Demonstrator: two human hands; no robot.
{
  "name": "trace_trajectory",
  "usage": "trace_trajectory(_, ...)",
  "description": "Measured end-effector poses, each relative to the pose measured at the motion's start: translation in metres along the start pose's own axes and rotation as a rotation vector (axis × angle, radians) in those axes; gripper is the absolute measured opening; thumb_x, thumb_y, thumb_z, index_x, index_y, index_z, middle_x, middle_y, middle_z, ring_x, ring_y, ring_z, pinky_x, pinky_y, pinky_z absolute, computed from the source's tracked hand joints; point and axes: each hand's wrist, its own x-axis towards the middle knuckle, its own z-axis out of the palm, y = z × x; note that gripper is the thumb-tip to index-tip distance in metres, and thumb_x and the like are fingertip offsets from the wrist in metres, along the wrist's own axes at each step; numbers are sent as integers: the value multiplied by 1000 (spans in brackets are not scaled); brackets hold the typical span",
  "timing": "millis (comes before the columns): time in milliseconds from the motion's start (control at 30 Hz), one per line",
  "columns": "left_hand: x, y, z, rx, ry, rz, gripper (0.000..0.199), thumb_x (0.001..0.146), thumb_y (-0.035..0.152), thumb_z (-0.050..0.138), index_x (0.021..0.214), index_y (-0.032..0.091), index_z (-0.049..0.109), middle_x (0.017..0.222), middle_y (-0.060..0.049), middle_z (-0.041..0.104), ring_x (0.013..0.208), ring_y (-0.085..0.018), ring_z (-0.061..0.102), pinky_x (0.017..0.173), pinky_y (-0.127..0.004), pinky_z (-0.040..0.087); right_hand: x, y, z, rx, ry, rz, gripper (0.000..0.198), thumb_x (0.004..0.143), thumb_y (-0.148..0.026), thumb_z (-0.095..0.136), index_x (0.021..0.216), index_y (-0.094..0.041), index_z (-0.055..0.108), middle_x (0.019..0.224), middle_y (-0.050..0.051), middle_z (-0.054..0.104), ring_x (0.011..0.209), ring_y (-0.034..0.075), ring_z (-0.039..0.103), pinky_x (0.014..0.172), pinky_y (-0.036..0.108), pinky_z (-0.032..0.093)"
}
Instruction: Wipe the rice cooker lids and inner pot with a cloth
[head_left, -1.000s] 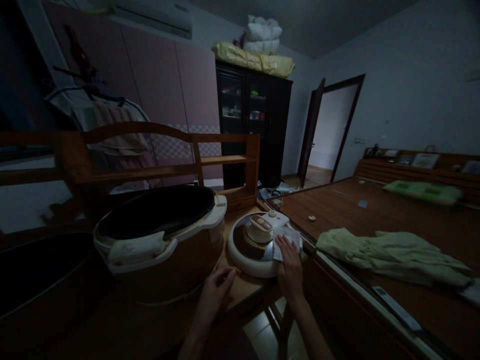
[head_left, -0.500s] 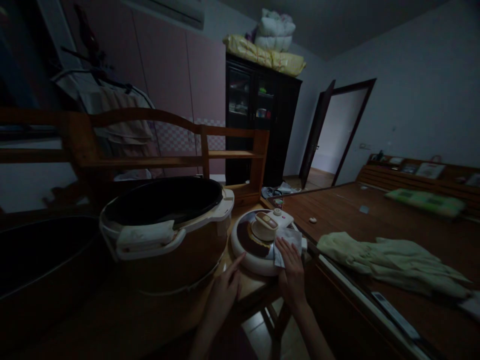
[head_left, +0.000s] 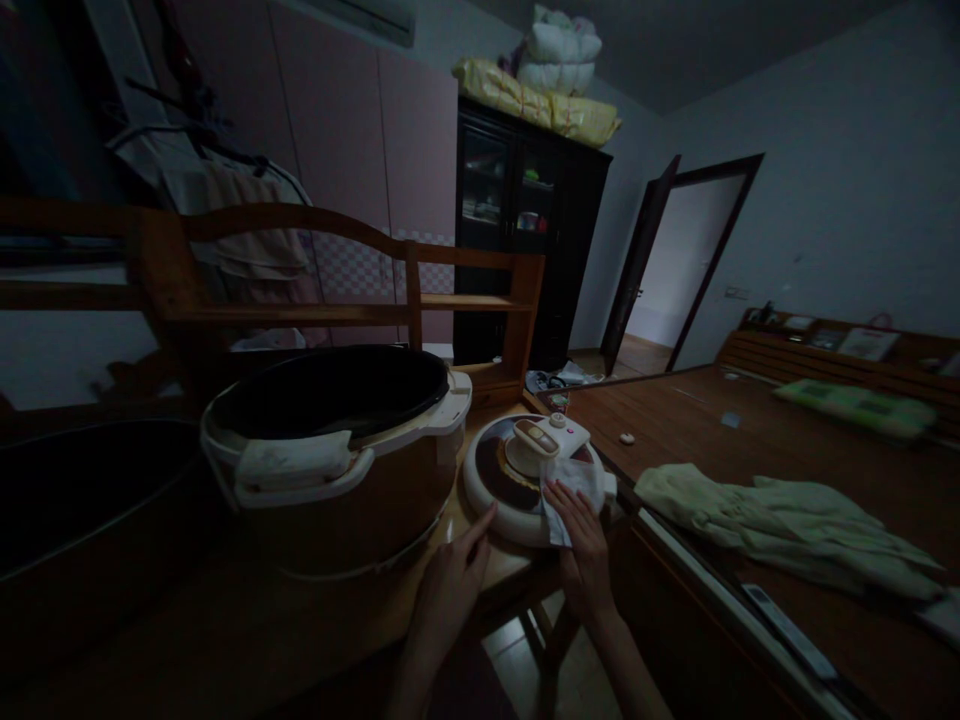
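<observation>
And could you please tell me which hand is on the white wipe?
The right hand, resting on the white wipe over the round lid; the left hand is clear of it, forefinger at the lid's rim.

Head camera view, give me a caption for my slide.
Right hand flat on a white cloth over a round lid, left hand pointing at its rim, beside an open pot.

The cloth (head_left: 583,478) is white, the lid (head_left: 513,490) cream and brown.
</observation>
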Motion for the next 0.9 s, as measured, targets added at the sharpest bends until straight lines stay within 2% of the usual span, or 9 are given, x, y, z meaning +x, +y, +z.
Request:
trace_trajectory(167,3,-5,2,-89,-34,12,44,93,26,42,136,31,51,125,-6,66,111,-22,63,87,-30,47,-2,-2,-6,158,-22,31,52,91,-24,27,136,-25,52,142,4,50,134,24,41,113,51,26)
trace_trajectory(333,4,-5,3,-94,-15,31,42,94,26,41,133,35,54,124,-6,66,109,-21,64,89,-30,46,-3,-1,-14,320,-41,64,49,93,-34,24,125,-27,61,133,3,58,129,25,48,111,50,29)
trace_trajectory(500,3,-4,4,-83,-16,13,42,93,26,42,134,31,53,124,-7,66,106,-21,65,85,-30,48,-4,-3,-14,346,-50,68,47,93,-35,28,123,-26,63,132,3,60,127,26,50,111,49,30)
trace_trajectory(633,2,-3,3,-77,-10,20,43,93,25,43,135,32,52,126,-6,66,110,-21,64,88,-30,47,-4,-6,-12,376,-19,85,48,93,-36,29,122,-25,65,129,5,62,124,27,52,110,49,33)
trace_trajectory(800,3,-4,4,-66,-8,6,44,93,23,43,134,33,53,126,-5,66,110,-21,64,85,-29,47,-6,-10,-14,522,48,164,49,91,-40,31,109,-22,72,116,7,69,117,30,57,107,50,35)
trace_trajectory(900,3,-3,4,-49,2,7,44,92,23,44,134,33,52,123,-6,67,108,-21,64,83,-28,47,-14,-9,-13,612,150,317,44,90,-37,36,90,-21,77,99,7,74,104,29,64,102,48,41)
